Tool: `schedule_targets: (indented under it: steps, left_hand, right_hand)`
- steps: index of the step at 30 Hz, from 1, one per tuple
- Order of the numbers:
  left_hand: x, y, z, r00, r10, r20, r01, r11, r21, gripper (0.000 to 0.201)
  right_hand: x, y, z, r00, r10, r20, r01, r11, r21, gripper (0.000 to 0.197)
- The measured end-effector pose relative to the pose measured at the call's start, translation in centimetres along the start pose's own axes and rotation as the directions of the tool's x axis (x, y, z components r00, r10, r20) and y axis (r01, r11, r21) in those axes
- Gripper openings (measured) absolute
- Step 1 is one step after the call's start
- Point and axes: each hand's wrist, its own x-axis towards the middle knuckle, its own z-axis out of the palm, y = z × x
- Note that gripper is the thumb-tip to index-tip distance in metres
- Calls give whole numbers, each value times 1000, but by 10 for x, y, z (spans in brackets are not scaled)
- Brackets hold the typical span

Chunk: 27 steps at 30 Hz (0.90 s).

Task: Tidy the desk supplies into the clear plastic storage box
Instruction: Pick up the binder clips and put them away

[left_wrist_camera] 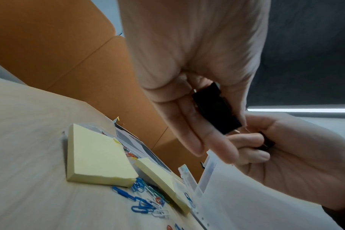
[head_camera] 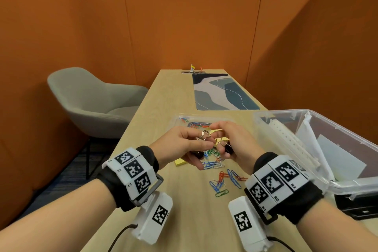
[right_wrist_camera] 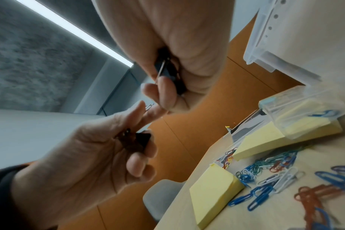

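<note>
I have a black binder clip point(left_wrist_camera: 217, 109) pinched in my left hand point(head_camera: 184, 143) and another point(right_wrist_camera: 168, 74) in my right hand point(head_camera: 235, 141), both above the desk point(head_camera: 163, 98) beside the clear box point(head_camera: 266, 127); light, stiff, springy, so I judge the bodies safest, not the slippery wire handles.

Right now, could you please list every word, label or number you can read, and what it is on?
"L1": left wristband
"L2": left wristband
"R1": right wristband
"R2": right wristband
"R3": right wristband
A third tag on the left wristband is too small to read; nothing else is legible.
</note>
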Motion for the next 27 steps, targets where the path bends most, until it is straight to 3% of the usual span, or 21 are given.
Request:
schedule_targets:
  steps: [4, 10, 17, 21, 27]
  left_hand:
    - [2, -5, -2, 998, -6, -58, 5, 1000, -17, 14]
    - [5, -9, -6, 979, 8, -203, -16, 999, -39, 21]
    - [8, -11, -1, 981, 5, -196, -15, 998, -53, 28]
    - [7, -6, 3, 980, 52, -194, -52, 999, 1, 19]
    - [5, 1, 5, 984, 91, -151, -96, 995, -20, 13]
  right_hand:
    - [1, -3, -2, 998, 63, 7, -64, 980, 187, 25]
    - [1, 0, -5, 993, 112, 25, -113, 993, 23, 32]
    - [1, 4, 0, 983, 183, 1, -183, 983, 6, 6]
    - [1, 0, -3, 971, 238, -29, -236, 970, 65, 22]
    - [-2, -2, -4, 969, 245, -20, -243, 968, 70, 30]
